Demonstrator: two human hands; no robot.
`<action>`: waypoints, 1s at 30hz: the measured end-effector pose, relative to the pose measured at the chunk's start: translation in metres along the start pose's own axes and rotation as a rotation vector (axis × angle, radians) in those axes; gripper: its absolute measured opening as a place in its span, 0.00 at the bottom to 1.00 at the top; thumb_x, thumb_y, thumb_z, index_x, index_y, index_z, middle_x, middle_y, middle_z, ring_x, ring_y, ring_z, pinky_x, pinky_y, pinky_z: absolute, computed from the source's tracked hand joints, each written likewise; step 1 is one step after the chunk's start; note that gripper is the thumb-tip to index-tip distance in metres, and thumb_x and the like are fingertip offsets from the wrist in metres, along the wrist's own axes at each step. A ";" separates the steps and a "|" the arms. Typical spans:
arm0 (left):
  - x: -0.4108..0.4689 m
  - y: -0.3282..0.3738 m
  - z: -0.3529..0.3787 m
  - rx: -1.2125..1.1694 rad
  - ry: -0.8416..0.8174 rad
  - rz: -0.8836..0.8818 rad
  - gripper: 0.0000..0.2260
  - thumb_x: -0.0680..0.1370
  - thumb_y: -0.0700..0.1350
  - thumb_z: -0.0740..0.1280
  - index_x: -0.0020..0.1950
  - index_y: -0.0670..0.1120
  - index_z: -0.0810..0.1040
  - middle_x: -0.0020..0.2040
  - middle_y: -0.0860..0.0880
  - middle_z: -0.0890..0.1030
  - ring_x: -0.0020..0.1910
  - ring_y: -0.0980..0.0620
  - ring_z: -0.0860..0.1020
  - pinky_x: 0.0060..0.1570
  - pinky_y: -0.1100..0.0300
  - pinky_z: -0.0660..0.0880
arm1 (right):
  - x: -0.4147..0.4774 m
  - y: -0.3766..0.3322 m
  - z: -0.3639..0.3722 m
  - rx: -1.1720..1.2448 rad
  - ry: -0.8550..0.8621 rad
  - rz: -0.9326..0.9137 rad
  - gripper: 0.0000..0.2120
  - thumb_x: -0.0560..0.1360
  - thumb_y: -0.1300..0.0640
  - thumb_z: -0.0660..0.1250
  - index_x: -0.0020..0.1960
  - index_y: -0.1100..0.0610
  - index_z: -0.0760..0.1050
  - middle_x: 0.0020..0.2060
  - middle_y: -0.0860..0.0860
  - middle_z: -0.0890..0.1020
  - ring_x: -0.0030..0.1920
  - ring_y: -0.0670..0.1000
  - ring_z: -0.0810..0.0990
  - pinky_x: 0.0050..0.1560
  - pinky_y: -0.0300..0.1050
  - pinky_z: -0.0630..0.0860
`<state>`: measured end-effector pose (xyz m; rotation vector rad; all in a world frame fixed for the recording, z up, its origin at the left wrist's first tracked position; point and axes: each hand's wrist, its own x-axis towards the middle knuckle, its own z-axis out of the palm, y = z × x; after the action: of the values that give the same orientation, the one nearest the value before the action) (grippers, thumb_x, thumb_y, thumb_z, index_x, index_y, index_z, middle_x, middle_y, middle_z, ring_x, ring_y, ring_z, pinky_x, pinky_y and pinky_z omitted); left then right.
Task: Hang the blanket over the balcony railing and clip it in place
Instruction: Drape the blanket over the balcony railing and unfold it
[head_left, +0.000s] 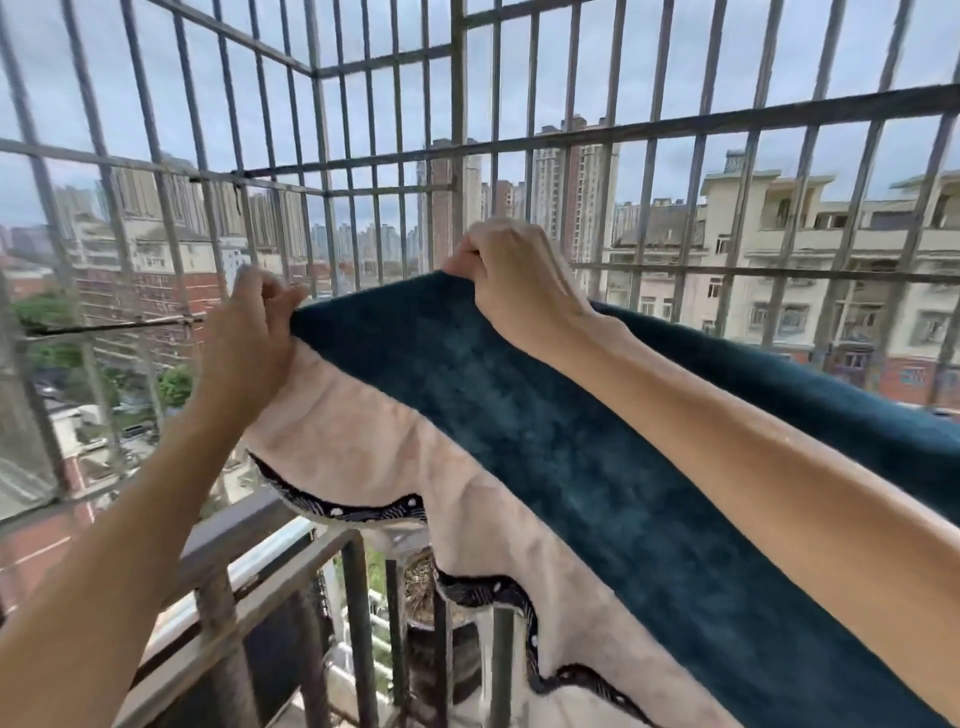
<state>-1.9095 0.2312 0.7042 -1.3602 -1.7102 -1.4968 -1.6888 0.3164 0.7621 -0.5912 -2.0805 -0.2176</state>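
Two bare forearms reach from the near edge up to the middle, and each ends in a hand that grips cloth. On the left hand (254, 332) the fingers (278, 299) are curled narrow and, together with the thumb, pinch the left corner of the blanket (519, 441). The right hand (511, 280) is a little higher and farther, with its fingers (467, 254) bent tight over the upper edge, so this edge is stretched between the two hands. The blanket is dark teal plush on the upper face and pale cream on the under face, with a wavy dark border (363, 512) that has white dots. It is held in the air above the balcony railing (270, 561). The cream part hangs down in front of the railing's upright bars, and the teal part runs away to the right behind the right forearm, out of the frame. Whether it rests on the rail there, I cannot tell. Below the hanging border, a round pot (421, 587) shows between the bars. Beyond the hands is some open air, closed on the far and left sides by a grey metal grille (457, 130). Through it stand apartment blocks (831, 234) under a cloudy sky.
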 end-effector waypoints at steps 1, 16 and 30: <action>-0.013 -0.018 -0.005 0.031 -0.012 -0.026 0.09 0.83 0.44 0.60 0.52 0.38 0.71 0.40 0.44 0.73 0.38 0.47 0.71 0.33 0.58 0.62 | -0.007 -0.010 0.015 0.012 -0.059 -0.023 0.04 0.79 0.63 0.66 0.48 0.59 0.80 0.46 0.52 0.83 0.46 0.48 0.81 0.52 0.43 0.79; -0.164 -0.052 0.048 0.039 -0.502 -0.163 0.13 0.81 0.53 0.62 0.42 0.47 0.75 0.34 0.48 0.79 0.35 0.48 0.77 0.37 0.52 0.72 | -0.156 0.006 0.066 -0.011 -0.261 -0.168 0.09 0.79 0.56 0.66 0.56 0.57 0.80 0.52 0.50 0.81 0.52 0.52 0.76 0.56 0.47 0.71; -0.329 0.094 0.098 -0.114 -0.450 0.138 0.17 0.82 0.50 0.55 0.33 0.49 0.61 0.27 0.55 0.65 0.23 0.55 0.65 0.25 0.67 0.57 | -0.441 0.100 -0.031 0.222 -0.310 0.840 0.17 0.77 0.42 0.64 0.34 0.49 0.71 0.29 0.47 0.78 0.33 0.47 0.78 0.36 0.46 0.74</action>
<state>-1.6759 0.1961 0.4381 -1.9500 -1.7594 -1.2949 -1.4177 0.2479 0.4052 -1.3514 -1.9155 0.6107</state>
